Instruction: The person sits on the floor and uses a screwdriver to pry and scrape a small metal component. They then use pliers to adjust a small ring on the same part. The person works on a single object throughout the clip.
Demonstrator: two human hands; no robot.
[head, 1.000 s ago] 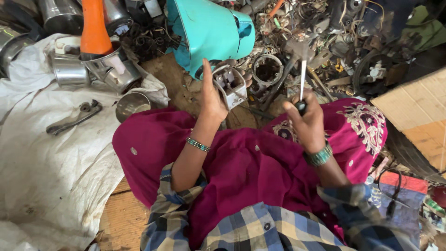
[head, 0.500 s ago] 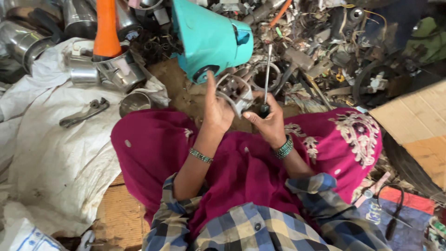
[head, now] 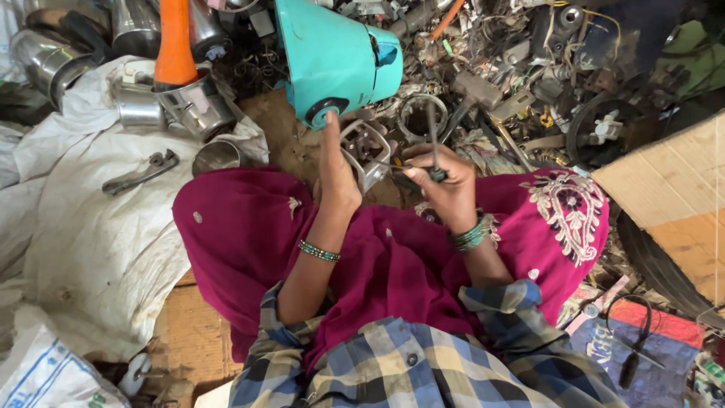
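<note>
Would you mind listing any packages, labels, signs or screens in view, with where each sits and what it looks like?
White woven sack: bottom left corner, crumpled, with blue print.
Cardboard sheet: right edge, flat, plain brown.
Blue cloth or bag: bottom right beside a red piece, flat, with pale print; too small to tell more.
No signs or screens are in view.

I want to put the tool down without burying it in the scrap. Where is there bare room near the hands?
The white sheet on the left is mostly bare: an open patch lies below the grey wrench, beside the magenta cloth. The cardboard at the right edge is also bare. Ahead of the left hand and right hand, around the teal housing, scrap is packed tight.
</note>
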